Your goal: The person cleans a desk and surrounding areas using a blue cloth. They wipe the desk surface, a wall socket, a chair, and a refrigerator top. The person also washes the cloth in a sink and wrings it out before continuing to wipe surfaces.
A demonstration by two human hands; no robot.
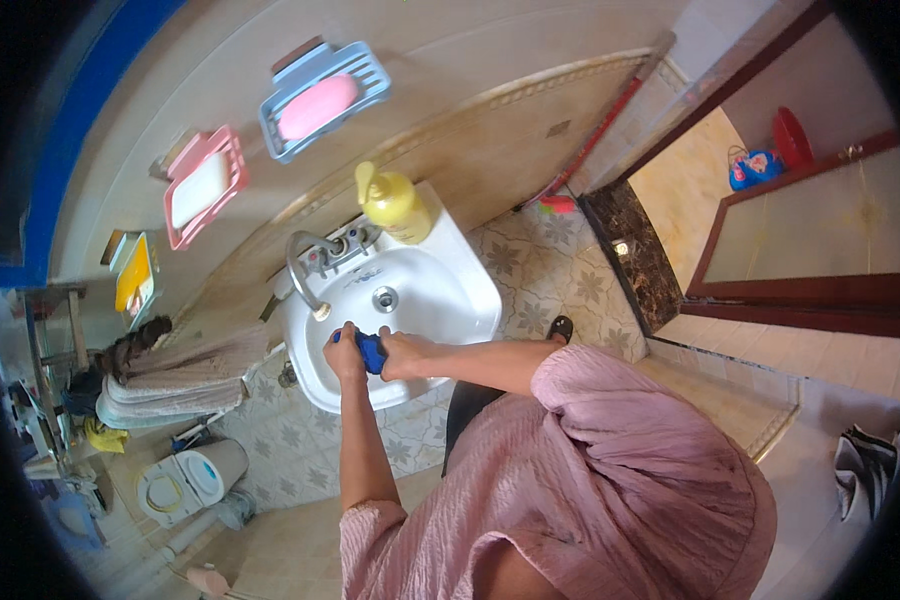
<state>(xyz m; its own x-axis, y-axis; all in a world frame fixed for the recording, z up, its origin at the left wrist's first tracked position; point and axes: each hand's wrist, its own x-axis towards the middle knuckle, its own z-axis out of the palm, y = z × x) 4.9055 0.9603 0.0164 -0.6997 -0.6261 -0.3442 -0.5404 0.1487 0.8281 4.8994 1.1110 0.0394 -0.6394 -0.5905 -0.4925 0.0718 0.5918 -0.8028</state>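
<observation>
Over the near part of a white washbasin (pixel 450 289), my two hands grip a bunched blue cloth (pixel 371 352) between them. My left hand (pixel 345 356) closes around its left end, and my right hand (pixel 403 355) holds the right end. The curved metal faucet (pixel 297 270) arches above the bowl, its spout just beyond my left hand. No stream of water can be made out. Beyond the cloth lies the round metal drain (pixel 385 299). How the cloth is folded inside my fingers is hidden.
A yellow pump bottle (pixel 396 204) stands on the basin's back corner. Wall-mounted soap dishes hold a pink soap bar (pixel 319 106) and a white soap bar (pixel 201 190). Towels (pixel 172 382) hang at left above a toilet (pixel 195 480). A framed door (pixel 810 217) stands at right.
</observation>
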